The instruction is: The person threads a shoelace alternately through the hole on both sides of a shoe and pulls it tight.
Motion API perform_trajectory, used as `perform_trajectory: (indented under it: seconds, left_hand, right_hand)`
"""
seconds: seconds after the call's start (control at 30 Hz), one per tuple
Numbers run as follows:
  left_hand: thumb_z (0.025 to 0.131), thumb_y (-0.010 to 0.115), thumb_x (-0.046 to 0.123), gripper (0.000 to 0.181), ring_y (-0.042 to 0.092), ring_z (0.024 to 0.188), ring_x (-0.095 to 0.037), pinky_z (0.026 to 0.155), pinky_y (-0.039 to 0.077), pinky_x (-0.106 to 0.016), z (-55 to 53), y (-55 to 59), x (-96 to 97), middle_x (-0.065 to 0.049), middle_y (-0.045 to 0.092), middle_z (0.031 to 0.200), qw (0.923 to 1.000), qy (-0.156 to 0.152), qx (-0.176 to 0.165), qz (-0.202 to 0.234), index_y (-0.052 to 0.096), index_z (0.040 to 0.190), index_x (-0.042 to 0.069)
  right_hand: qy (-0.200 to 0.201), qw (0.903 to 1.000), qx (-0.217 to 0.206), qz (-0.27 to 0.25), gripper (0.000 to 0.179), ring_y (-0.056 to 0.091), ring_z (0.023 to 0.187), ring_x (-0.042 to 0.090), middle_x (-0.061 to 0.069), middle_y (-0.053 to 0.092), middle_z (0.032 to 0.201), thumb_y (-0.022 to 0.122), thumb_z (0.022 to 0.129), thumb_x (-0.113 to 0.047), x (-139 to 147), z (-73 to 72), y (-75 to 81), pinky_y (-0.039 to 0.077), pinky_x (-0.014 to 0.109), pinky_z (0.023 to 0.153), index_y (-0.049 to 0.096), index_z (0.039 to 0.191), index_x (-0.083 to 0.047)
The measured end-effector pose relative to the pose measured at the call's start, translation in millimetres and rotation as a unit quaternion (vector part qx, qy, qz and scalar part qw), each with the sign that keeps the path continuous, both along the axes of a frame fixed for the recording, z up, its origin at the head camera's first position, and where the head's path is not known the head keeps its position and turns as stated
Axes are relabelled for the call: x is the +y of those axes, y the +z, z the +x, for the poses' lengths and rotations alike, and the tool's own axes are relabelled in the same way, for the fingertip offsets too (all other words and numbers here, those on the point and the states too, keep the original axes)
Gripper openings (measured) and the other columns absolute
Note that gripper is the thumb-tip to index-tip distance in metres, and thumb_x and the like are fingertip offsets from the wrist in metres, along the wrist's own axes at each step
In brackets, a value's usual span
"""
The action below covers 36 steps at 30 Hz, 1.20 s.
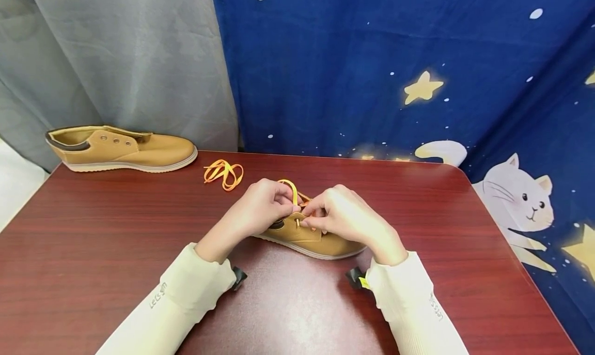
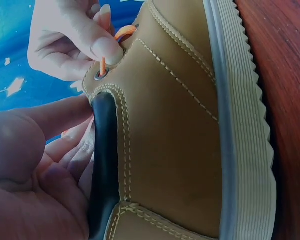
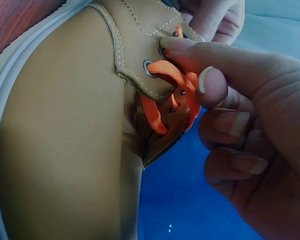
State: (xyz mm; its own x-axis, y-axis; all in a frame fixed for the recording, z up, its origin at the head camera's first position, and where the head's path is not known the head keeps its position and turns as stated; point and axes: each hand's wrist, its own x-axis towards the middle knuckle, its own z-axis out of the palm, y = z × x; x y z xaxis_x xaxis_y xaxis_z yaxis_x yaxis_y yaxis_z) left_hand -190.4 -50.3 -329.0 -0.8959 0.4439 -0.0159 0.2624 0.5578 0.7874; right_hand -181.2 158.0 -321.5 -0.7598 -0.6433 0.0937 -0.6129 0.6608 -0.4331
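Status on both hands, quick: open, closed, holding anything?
Left hand: closed, pinching the orange lace.
Right hand: thumb against the shoe; whether it grips anything can't be told.

Laced shoe [image 1: 321,245] partly hidden by hands [image 1: 343,215], cropped in both wrist views, sleeves [image 1: 411,295] cut off at bottom edge

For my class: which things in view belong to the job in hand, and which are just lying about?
In the job:
near shoe
orange lace, through some of its eyelets
left hand
right hand

Lying about, untouched:
far shoe, no lace visible in it
loose lace bundle beside that shoe
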Motion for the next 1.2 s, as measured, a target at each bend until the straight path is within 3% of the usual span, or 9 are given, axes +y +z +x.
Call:
perform_trajectory:
  seconds: [0.13,0.33,0.47,0.67,0.83,1.03,1.2]
  left_hand:
    - [0.086,0.068,0.008,0.007,0.057,0.067,-0.008,0.064,0.046,-0.025,-1.3,-0.5,-1.4,0.002,0.069,0.071,0.9999,-0.015,0.003,-0.005,0.072,0.080,0.008]
    - [0.088,0.069,0.009,0.007,0.057,0.067,-0.007,0.063,0.046,-0.024,-2.5,-0.8,-5.0,0.002,0.069,0.072,0.9989,-0.036,-0.028,0.013,0.073,0.082,0.007]
    - [0.091,0.069,0.012,0.009,0.057,0.066,-0.006,0.063,0.045,-0.023,-2.5,-1.1,-6.0,0.003,0.070,0.073,0.9979,-0.048,-0.033,0.027,0.074,0.085,0.006]
    - [0.097,0.066,0.020,0.020,0.044,0.055,-0.008,0.053,0.033,-0.021,-1.0,0.5,-5.6,0.007,0.053,0.059,0.9975,-0.045,-0.042,0.035,0.069,0.080,0.009]
    - [0.097,0.066,0.025,0.023,0.041,0.054,-0.008,0.052,0.031,-0.021,-0.9,2.0,-8.4,0.008,0.048,0.058,0.9965,-0.059,-0.052,0.028,0.068,0.080,0.011]
    - [0.091,0.071,0.011,0.006,0.059,0.071,-0.003,0.065,0.048,-0.019,2.3,3.8,-14.4,0.006,0.070,0.076,0.9917,-0.117,0.006,-0.053,0.076,0.088,0.010]
    - [0.087,0.074,0.007,0.005,0.063,0.073,-0.003,0.068,0.052,-0.021,7.2,5.6,-13.3,0.004,0.075,0.078,0.9866,-0.111,0.055,-0.107,0.078,0.087,0.010]
  right_hand:
    - [-0.019,0.9998,-0.009,0.004,0.005,0.054,0.055,-0.005,-0.017,0.065,0.059,0.080,0.086,-0.028,-0.4,1.1,1.0,0.042,0.021,0.053,0.079,0.088,-0.023]
    - [-0.047,0.9987,0.014,0.009,0.016,0.052,0.055,-0.002,-0.016,0.058,0.058,0.084,0.080,-0.027,-0.2,7.2,9.2,0.041,0.023,0.053,0.068,0.079,-0.023]
    - [-0.047,0.9984,0.013,0.029,0.018,0.049,0.052,0.000,-0.015,0.055,0.057,0.081,0.083,-0.031,-3.4,14.5,13.2,0.039,0.022,0.051,0.066,0.076,-0.024]
    - [-0.052,0.9951,0.033,0.077,0.026,0.045,0.050,0.005,-0.016,0.051,0.052,0.076,0.087,-0.040,-17.9,20.2,11.3,0.036,0.023,0.049,0.067,0.064,-0.029]
    - [-0.084,0.9925,0.014,0.087,0.019,0.050,0.053,0.004,-0.018,0.054,0.052,0.077,0.086,-0.033,-24.9,22.3,8.0,0.040,0.024,0.050,0.073,0.067,-0.029]
    - [-0.105,0.9911,0.018,0.080,0.022,0.047,0.052,0.006,-0.016,0.049,0.051,0.074,0.082,-0.023,-27.3,25.6,5.5,0.036,0.025,0.048,0.069,0.062,-0.027]
    - [-0.115,0.9898,0.036,0.077,0.029,0.045,0.050,0.007,-0.016,0.045,0.049,0.071,0.080,-0.021,-29.5,30.4,2.7,0.035,0.025,0.046,0.059,0.054,-0.028]
